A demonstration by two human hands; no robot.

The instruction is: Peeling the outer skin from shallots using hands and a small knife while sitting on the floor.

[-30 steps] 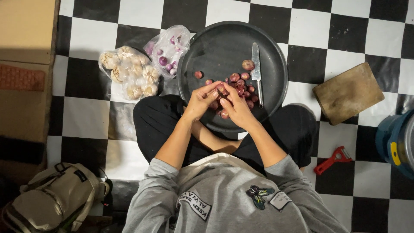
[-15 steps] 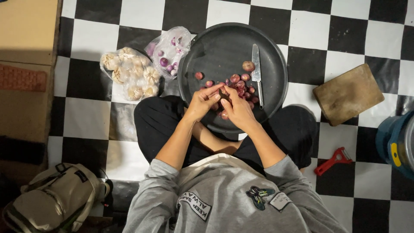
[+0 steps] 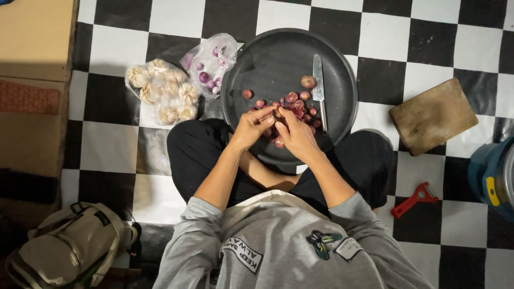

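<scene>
I sit cross-legged on a checkered floor with a round black tray in front of my legs. Several small reddish shallots lie near its front half, and a knife rests on the tray to their right. My left hand and my right hand meet over the shallots, fingertips together on one small shallot held between them. The shallot is mostly hidden by my fingers.
Left of the tray lie a clear bag of garlic bulbs and a clear bag of shallots. A wooden board and a red peeler are to the right, by a blue container. Cardboard boxes and a backpack are on the left.
Both hands stay together over the shallots in the tray; the fingers shift slightly around the small shallot. Nothing else moved.
</scene>
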